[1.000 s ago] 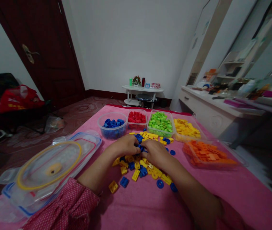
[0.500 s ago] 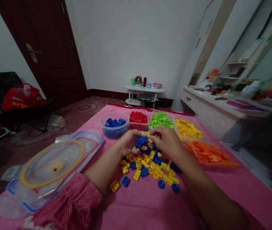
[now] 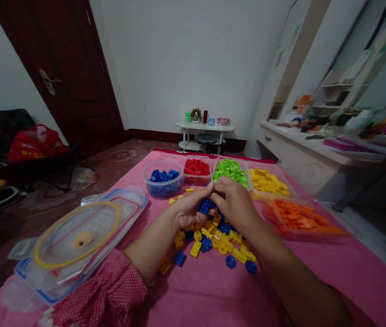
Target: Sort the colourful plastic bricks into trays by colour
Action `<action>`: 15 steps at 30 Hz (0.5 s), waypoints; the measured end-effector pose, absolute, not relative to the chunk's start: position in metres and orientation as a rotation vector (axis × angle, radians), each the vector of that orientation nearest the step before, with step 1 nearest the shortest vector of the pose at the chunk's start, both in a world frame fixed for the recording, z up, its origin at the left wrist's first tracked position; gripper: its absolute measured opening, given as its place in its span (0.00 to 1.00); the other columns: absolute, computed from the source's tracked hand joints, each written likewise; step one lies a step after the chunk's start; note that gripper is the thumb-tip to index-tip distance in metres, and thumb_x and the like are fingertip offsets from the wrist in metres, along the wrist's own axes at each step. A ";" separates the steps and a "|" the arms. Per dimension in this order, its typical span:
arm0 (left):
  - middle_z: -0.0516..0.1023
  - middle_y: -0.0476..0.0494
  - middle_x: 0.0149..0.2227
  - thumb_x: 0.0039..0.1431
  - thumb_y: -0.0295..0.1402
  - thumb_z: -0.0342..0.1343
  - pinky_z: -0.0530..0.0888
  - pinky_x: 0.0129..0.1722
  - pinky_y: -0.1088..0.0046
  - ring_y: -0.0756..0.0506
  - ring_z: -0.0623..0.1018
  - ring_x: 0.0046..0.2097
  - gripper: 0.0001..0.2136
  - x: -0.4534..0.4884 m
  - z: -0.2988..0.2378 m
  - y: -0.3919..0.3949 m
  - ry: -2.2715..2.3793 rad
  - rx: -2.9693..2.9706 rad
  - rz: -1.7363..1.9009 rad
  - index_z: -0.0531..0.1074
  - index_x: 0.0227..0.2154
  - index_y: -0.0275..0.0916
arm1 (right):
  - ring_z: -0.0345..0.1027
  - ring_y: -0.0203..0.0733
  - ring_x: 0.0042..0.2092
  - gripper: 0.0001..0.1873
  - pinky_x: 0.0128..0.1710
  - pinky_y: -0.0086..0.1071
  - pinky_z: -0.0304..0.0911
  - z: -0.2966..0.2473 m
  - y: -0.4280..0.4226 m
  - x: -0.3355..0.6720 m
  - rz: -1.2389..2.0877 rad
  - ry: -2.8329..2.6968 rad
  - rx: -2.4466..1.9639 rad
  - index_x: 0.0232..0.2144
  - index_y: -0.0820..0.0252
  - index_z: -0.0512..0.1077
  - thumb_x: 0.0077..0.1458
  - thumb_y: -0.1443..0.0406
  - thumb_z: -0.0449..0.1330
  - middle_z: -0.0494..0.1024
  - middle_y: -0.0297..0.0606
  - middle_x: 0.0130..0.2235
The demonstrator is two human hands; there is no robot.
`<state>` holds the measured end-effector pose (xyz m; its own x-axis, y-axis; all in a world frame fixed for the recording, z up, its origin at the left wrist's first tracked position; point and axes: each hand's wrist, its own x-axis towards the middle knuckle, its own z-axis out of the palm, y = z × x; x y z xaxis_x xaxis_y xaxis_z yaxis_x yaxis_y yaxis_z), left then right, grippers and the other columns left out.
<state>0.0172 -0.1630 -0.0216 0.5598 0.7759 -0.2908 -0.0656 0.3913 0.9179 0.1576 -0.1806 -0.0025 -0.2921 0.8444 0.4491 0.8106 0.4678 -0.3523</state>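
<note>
In my left hand [image 3: 189,209], fingers curled, are blue building bricks [image 3: 207,205]. My right hand [image 3: 232,197] meets it from the right, its fingers bent and pinched against the blue bricks; its fingertips are partly hidden. Beneath both hands spreads a loose pile of yellow bricks [image 3: 225,240] and blue bricks [image 3: 206,244], with blue wheels [image 3: 251,267] along its near edge. A single blue brick [image 3: 179,258] lies at the pile's near left.
Behind the hands stand tubs of blue bricks [image 3: 163,176], red bricks [image 3: 197,167], green bricks [image 3: 231,171] and yellow bricks [image 3: 269,181]. An orange brick tub [image 3: 303,219] is at right. Stacked clear lids [image 3: 77,240] lie left on the pink cloth [image 3: 193,295].
My right hand has closed in on my left, which has shifted slightly right. More of the held blue bricks is covered by fingers. Yellow bricks behind the left wrist now show.
</note>
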 end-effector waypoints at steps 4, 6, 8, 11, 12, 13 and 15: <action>0.72 0.43 0.33 0.55 0.49 0.51 0.49 0.15 0.85 0.56 0.66 0.23 0.21 0.018 -0.025 -0.161 0.818 1.102 0.671 0.69 0.44 0.39 | 0.64 0.37 0.35 0.10 0.34 0.28 0.56 -0.003 -0.178 0.160 0.140 -2.136 -1.305 0.33 0.61 0.75 0.54 0.68 0.53 0.73 0.37 0.33; 0.71 0.43 0.32 0.54 0.47 0.52 0.50 0.15 0.84 0.56 0.65 0.23 0.20 0.014 -0.022 -0.157 0.829 1.175 0.737 0.69 0.43 0.38 | 0.65 0.37 0.37 0.12 0.37 0.28 0.58 -0.001 -0.176 0.162 0.192 -2.078 -1.232 0.38 0.60 0.74 0.53 0.70 0.53 0.74 0.37 0.36; 0.72 0.42 0.33 0.54 0.46 0.52 0.52 0.15 0.84 0.56 0.64 0.23 0.20 0.008 -0.017 -0.151 0.894 1.266 0.891 0.69 0.43 0.37 | 0.66 0.37 0.37 0.14 0.37 0.28 0.59 0.002 -0.173 0.166 0.191 -1.995 -1.220 0.41 0.60 0.74 0.52 0.69 0.54 0.75 0.37 0.37; 0.72 0.44 0.35 0.56 0.46 0.48 0.60 0.20 0.81 0.54 0.66 0.25 0.19 -0.010 -0.010 -0.139 1.189 1.449 1.293 0.68 0.43 0.36 | 0.66 0.36 0.34 0.13 0.35 0.29 0.60 0.004 -0.166 0.177 0.138 -1.878 -1.286 0.40 0.59 0.75 0.52 0.67 0.55 0.76 0.37 0.37; 0.72 0.45 0.35 0.57 0.45 0.47 0.64 0.23 0.79 0.53 0.68 0.27 0.18 -0.017 -0.009 -0.134 1.324 1.544 1.432 0.68 0.42 0.36 | 0.66 0.36 0.33 0.13 0.35 0.29 0.60 0.003 -0.163 0.182 0.116 -1.846 -1.309 0.40 0.59 0.75 0.51 0.66 0.55 0.77 0.37 0.37; 0.73 0.45 0.35 0.58 0.44 0.47 0.68 0.29 0.77 0.51 0.69 0.30 0.17 -0.025 -0.008 -0.130 1.451 1.661 1.557 0.69 0.41 0.37 | 0.66 0.36 0.32 0.13 0.35 0.29 0.61 0.002 -0.160 0.187 0.094 -1.822 -1.332 0.39 0.60 0.75 0.51 0.66 0.55 0.77 0.37 0.37; 0.73 0.44 0.38 0.57 0.41 0.49 0.69 0.41 0.71 0.48 0.71 0.38 0.14 -0.040 -0.011 -0.123 1.650 1.911 1.710 0.70 0.41 0.38 | 0.67 0.36 0.32 0.13 0.35 0.29 0.61 -0.001 -0.154 0.197 0.045 -1.787 -1.392 0.38 0.60 0.75 0.52 0.65 0.55 0.77 0.37 0.38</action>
